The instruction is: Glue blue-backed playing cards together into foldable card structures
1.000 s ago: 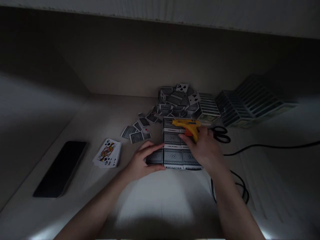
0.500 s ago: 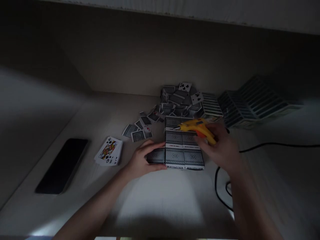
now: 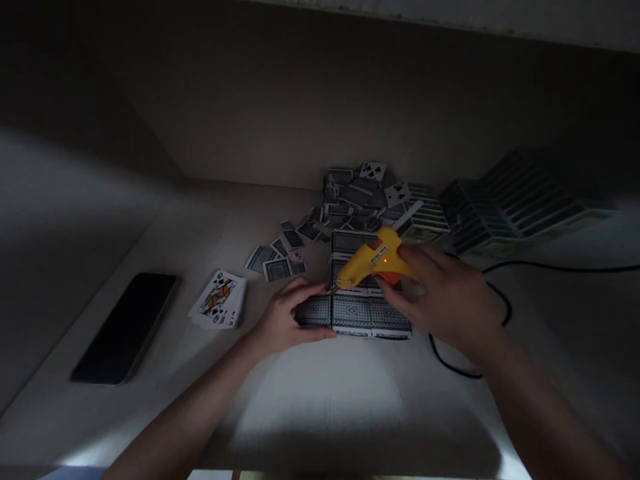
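My right hand (image 3: 445, 293) grips a yellow hot glue gun (image 3: 373, 260) with an orange trigger and a small lit red light. A pale glue stick (image 3: 408, 215) juts from its back end. The nozzle points down and left, at the seam beside my left fingers; whether it touches cannot be made out. Below it lies a block made of playing cards (image 3: 351, 315), patterned backs facing up. My left hand (image 3: 287, 310) pinches a small card piece (image 3: 313, 312) between thumb and fingers, flush against the block's left side.
A heap of folded cards (image 3: 357, 193) lies behind the block, with loose pieces (image 3: 277, 269) to its left. Stepped card structures (image 3: 520, 200) stand at the right. A card stack (image 3: 220, 300) and a phone (image 3: 125, 327) lie left. A black cord (image 3: 560, 267) runs right.
My right hand has turned the glue gun and brought its nozzle down and left, from the block's upper part to the seam by my left fingers. My left hand stays put.
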`<state>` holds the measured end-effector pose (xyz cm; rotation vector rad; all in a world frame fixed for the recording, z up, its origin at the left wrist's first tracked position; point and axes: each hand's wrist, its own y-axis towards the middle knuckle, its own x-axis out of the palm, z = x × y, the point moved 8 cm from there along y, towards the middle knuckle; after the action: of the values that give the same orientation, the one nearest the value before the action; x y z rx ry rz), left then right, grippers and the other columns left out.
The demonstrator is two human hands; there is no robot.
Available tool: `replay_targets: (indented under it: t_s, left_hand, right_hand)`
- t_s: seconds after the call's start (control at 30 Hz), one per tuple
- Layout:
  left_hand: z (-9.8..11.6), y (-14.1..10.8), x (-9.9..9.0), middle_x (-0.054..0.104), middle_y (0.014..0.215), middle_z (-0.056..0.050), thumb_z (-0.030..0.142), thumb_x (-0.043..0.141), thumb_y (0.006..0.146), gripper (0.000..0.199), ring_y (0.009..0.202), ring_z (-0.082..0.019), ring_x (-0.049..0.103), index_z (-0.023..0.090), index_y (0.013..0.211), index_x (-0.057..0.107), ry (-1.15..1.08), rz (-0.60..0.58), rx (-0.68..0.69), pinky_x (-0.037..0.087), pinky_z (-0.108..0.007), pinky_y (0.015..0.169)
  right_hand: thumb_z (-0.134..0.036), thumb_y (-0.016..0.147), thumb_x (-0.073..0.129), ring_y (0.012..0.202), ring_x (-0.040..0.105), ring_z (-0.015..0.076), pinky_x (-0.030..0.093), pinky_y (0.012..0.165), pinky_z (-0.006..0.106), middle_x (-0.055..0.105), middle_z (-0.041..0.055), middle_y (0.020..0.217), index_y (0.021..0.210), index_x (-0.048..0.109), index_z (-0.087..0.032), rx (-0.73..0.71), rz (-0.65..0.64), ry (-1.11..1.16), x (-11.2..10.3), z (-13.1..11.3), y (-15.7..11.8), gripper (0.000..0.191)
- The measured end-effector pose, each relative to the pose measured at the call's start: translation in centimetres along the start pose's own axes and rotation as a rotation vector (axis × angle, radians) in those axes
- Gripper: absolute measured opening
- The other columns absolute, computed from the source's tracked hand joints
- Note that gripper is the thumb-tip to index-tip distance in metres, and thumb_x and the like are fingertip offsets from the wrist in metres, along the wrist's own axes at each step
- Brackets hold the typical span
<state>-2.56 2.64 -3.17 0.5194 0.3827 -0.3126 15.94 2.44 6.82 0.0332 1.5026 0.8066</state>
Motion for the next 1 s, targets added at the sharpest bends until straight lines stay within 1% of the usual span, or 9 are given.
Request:
replay_targets:
  t_s: [0.1, 0.2, 0.37, 0.5, 0.63, 0.7, 0.8, 0.9, 1.0]
  left_hand:
    - [-0.1, -0.1, 0.1, 0.063, 0.1, -0.006, 0.038, 0.083, 0.062, 0.065, 0.091, -0.021, 0.06, 0.026, 0.121, 0.057, 0.009, -0.015, -0.012, 0.051, -0.039, 0.079]
    - [-0.2, -0.1, 0.1, 0.064, 0.101, -0.005, 0.039, 0.083, 0.061, 0.066, 0.091, -0.021, 0.06, 0.027, 0.121, 0.057, 0.016, -0.018, -0.012, 0.051, -0.041, 0.08]
    - [-0.2, -0.2, 0.1, 0.064, 0.1, -0.007, 0.041, 0.082, 0.061, 0.064, 0.091, -0.021, 0.061, 0.023, 0.118, 0.059, 0.007, -0.003, -0.013, 0.051, -0.038, 0.079]
    - [0.0, 0.0, 0.0, 0.064, 0.098, -0.007, 0.043, 0.082, 0.061, 0.063, 0.089, -0.021, 0.061, 0.02, 0.115, 0.06, 0.003, 0.009, -0.001, 0.051, -0.035, 0.078]
    - [-0.1, -0.1, 0.1, 0.064, 0.097, -0.006, 0.042, 0.083, 0.06, 0.061, 0.09, -0.021, 0.061, 0.022, 0.114, 0.06, 0.001, -0.001, -0.021, 0.051, -0.036, 0.079]
    - [-0.8, -0.4, 0.3, 0.065, 0.099, -0.006, 0.042, 0.083, 0.06, 0.068, 0.093, -0.023, 0.061, 0.023, 0.119, 0.057, -0.019, -0.008, -0.081, 0.05, -0.039, 0.084]
    - [-1.9, -0.9, 0.8, 0.065, 0.101, -0.007, 0.043, 0.084, 0.058, 0.09, 0.098, -0.024, 0.061, 0.024, 0.136, 0.042, -0.115, 0.003, -0.177, 0.047, -0.043, 0.091]
    - [-2.3, -1.2, 1.0, 0.065, 0.102, -0.008, 0.042, 0.085, 0.057, 0.107, 0.099, -0.024, 0.061, 0.024, 0.145, 0.026, -0.204, 0.03, -0.199, 0.045, -0.044, 0.094]
    - [-2.3, -1.2, 1.1, 0.065, 0.101, -0.007, 0.038, 0.086, 0.057, 0.111, 0.099, -0.024, 0.062, 0.025, 0.146, 0.021, -0.235, 0.047, -0.197, 0.044, -0.045, 0.095]
  right_hand:
    - [-0.038, 0.084, 0.054, 0.068, 0.061, 0.0183, 0.041, 0.058, 0.03, 0.068, 0.0071, 0.092, 0.104, 0.059, -0.014, -0.074, -0.046, -0.073, -0.2, -0.6, 0.7, 0.031]
    - [-0.033, 0.085, 0.054, 0.069, 0.06, 0.0175, 0.04, 0.059, 0.03, 0.068, 0.0064, 0.091, 0.102, 0.059, -0.014, -0.134, -0.044, -0.106, -0.7, -1.1, 1.3, 0.026]
    - [-0.029, 0.087, 0.053, 0.071, 0.06, 0.0177, 0.04, 0.062, 0.031, 0.067, 0.0088, 0.096, 0.105, 0.058, -0.013, -0.23, -0.05, -0.145, -1.5, -2.4, 2.3, 0.024]
    - [-0.023, 0.086, 0.054, 0.069, 0.059, 0.0178, 0.039, 0.06, 0.031, 0.067, 0.0066, 0.09, 0.104, 0.059, -0.012, -0.29, -0.069, -0.144, -1.9, -3.3, 3.1, 0.021]
    - [-0.017, 0.086, 0.051, 0.065, 0.056, 0.0173, 0.037, 0.059, 0.031, 0.065, 0.0047, 0.081, 0.1, 0.061, -0.012, -0.359, -0.09, -0.147, -2.4, -4.3, 4.1, 0.018]
    - [-0.015, 0.086, 0.049, 0.065, 0.056, 0.0175, 0.036, 0.058, 0.032, 0.065, 0.0047, 0.08, 0.099, 0.062, -0.013, -0.395, -0.107, -0.143, -2.5, -4.8, 4.5, 0.018]
    - [-0.014, 0.087, 0.045, 0.065, 0.055, 0.0178, 0.033, 0.057, 0.032, 0.065, 0.0043, 0.08, 0.097, 0.063, -0.013, -0.429, -0.104, -0.14, -2.7, -5.3, 4.9, 0.02]
    - [-0.013, 0.087, 0.043, 0.063, 0.054, 0.0179, 0.031, 0.057, 0.033, 0.063, 0.0036, 0.077, 0.095, 0.063, -0.013, -0.434, -0.093, -0.152, -2.8, -5.4, 5.1, 0.021]
    - [-0.013, 0.088, 0.043, 0.065, 0.054, 0.0174, 0.03, 0.058, 0.033, 0.063, 0.0045, 0.077, 0.097, 0.063, -0.013, -0.436, -0.1, -0.13, -2.7, -5.4, 5.1, 0.021]
